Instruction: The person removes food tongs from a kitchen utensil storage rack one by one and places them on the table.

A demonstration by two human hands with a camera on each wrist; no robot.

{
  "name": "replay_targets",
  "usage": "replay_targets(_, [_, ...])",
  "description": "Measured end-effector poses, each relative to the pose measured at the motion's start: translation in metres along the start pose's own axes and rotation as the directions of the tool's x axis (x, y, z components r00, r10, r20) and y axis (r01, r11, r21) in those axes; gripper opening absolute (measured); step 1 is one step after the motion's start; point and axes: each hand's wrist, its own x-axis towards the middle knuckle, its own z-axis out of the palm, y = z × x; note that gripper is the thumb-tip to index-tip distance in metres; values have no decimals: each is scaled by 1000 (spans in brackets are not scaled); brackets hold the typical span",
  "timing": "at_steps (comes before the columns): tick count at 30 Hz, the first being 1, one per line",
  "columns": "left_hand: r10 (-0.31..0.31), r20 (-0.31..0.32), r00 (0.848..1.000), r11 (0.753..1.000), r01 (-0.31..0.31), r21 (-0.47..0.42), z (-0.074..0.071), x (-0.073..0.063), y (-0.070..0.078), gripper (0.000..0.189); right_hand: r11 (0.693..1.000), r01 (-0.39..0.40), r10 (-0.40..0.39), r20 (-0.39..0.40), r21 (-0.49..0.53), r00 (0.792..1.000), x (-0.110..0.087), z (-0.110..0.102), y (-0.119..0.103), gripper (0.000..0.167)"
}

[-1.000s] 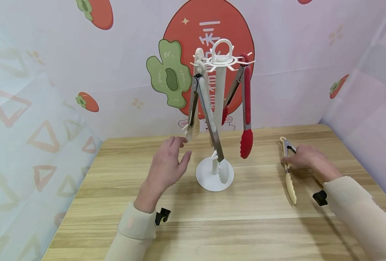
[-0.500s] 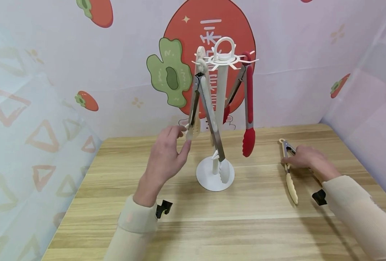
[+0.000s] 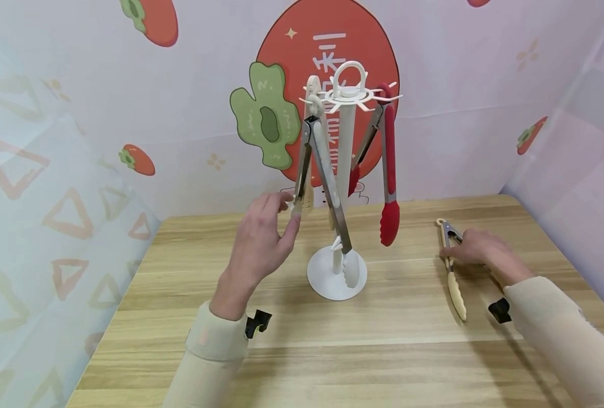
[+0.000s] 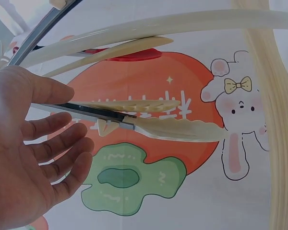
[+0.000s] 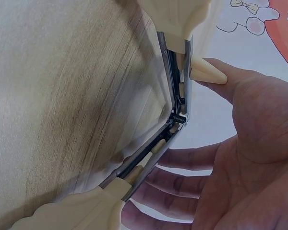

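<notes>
White-tipped tongs (image 3: 327, 164) with metal arms hang spread from the white stand (image 3: 322, 283). My left hand (image 3: 258, 243) is at their left arm, thumb and fingers apart. In the left wrist view that arm (image 4: 182, 132) passes between thumb and index finger of the left hand (image 4: 43, 139); firm contact is unclear. At the right, my right hand (image 3: 477, 249) holds cream-tipped tongs (image 3: 456, 294) low at the tabletop, their arms spread. The right wrist view has the thumb against one arm of these tongs (image 5: 79, 211) and the fingers behind the other.
Red tongs (image 3: 389, 170) hang on the stand's right side. Another pale pair hangs behind the white-tipped ones, partly hidden. The wooden table (image 3: 363, 368) ends at a printed fabric backdrop (image 3: 199, 124), with fabric walls at both sides.
My left hand has moved slightly up and right, so its fingertips now reach the left arm of the white-tipped tongs. The right hand and the cream-tipped tongs have hardly moved.
</notes>
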Motion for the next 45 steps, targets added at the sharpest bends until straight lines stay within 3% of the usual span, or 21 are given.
replay_targets(36, [-28,-45,999,999,26,-32,-7,9,1,29,1000,-15,15,-16,-6,1000,-1,2,-1,63])
replay_targets(45, [-41,-114,993,996,32,-78,-5,15,2,33,1000,-5,7,-113,15,994,-5,4,-7,56])
